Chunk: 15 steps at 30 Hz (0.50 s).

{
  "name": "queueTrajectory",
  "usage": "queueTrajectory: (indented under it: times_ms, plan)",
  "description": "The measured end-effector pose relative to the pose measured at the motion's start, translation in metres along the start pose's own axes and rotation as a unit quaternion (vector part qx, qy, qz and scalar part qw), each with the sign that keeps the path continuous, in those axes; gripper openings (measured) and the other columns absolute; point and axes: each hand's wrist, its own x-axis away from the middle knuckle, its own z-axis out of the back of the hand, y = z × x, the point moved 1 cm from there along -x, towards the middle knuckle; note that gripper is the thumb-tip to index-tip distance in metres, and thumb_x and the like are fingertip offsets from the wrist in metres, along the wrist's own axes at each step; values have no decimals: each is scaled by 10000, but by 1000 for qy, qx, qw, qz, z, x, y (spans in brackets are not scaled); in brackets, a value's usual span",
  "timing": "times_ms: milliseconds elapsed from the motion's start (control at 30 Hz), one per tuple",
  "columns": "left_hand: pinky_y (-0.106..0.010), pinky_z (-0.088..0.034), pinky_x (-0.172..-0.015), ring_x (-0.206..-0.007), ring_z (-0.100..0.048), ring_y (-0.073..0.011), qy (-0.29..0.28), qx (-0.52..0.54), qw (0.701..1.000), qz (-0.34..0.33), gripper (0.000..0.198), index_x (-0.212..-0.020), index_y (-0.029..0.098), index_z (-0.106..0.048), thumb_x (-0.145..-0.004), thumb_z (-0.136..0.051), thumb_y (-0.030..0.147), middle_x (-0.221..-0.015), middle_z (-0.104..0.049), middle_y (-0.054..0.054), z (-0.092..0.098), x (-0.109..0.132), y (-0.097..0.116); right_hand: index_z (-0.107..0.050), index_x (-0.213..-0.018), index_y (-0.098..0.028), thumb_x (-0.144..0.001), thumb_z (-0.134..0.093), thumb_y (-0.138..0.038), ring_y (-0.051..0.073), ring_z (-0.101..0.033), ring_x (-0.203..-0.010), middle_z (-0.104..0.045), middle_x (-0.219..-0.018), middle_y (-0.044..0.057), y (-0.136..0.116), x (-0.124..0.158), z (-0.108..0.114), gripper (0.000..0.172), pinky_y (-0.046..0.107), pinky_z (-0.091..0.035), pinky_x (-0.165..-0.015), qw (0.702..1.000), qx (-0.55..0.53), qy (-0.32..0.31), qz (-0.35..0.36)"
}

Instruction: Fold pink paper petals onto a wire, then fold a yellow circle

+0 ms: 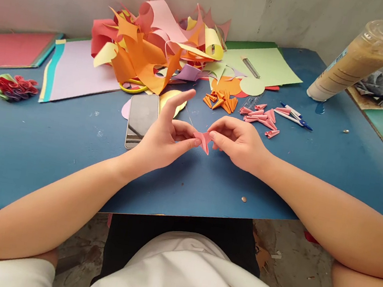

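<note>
Between my two hands is a small folded piece of pink paper (204,141), pinched at both sides, its lower end coming to a point. My left hand (167,135) grips its left edge with thumb and fingers, the index finger raised away. On its right edge, my right hand (237,141) closes with thumb and fingertips. Just beyond lie a pile of orange paper cones (222,101) and a group of pink paper cones (262,119). A smartphone (141,119) lies partly behind my left hand.
A heap of coloured paper scraps (148,50) stands against the wall, with yellow-handled scissors (133,87) partly under it. Pens (294,115) lie beside the pink cones. A tall iced drink cup (354,62) stands at right. A ruffled paper piece (12,88) sits at left.
</note>
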Motion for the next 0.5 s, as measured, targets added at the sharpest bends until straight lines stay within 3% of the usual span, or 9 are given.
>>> queueTrajectory:
  times_ms: [100,200,400,500]
  plan:
    - [-350,-643,-818,-797,-804,-216,-39,-17,999,-4,1196,-1715,309,-22,-853,-849,247,-851,-792,15,-3,2,1,-694,-883,-179,-944,-707,-376,146,-626,-687,-703,-812,32,-3,-1,0,207,284,-523,-616,998,33,9,48]
    - [-354,-648,-775,-797,-811,-225,-92,-35,995,-7,1258,-1704,297,158,-892,-800,214,-888,-822,-15,-7,3,1,-717,-925,-180,-918,-763,-434,149,-629,-705,-693,-818,31,-3,-1,-1,259,280,-532,-623,996,39,-3,82]
    - [-339,-642,-761,-757,-803,-221,-147,-45,988,20,1260,-1709,266,155,-886,-796,202,-844,-829,-12,-11,4,3,-728,-878,-177,-943,-720,-273,118,-622,-668,-673,-822,17,-4,2,-4,117,267,-535,-645,990,48,-78,109]
    - [-324,-634,-771,-772,-798,-207,-158,-51,986,11,1240,-1703,274,174,-905,-771,187,-858,-821,-8,-10,4,1,-707,-828,-183,-961,-723,-321,131,-628,-697,-685,-795,16,-8,3,-5,192,275,-531,-657,995,21,-50,86]
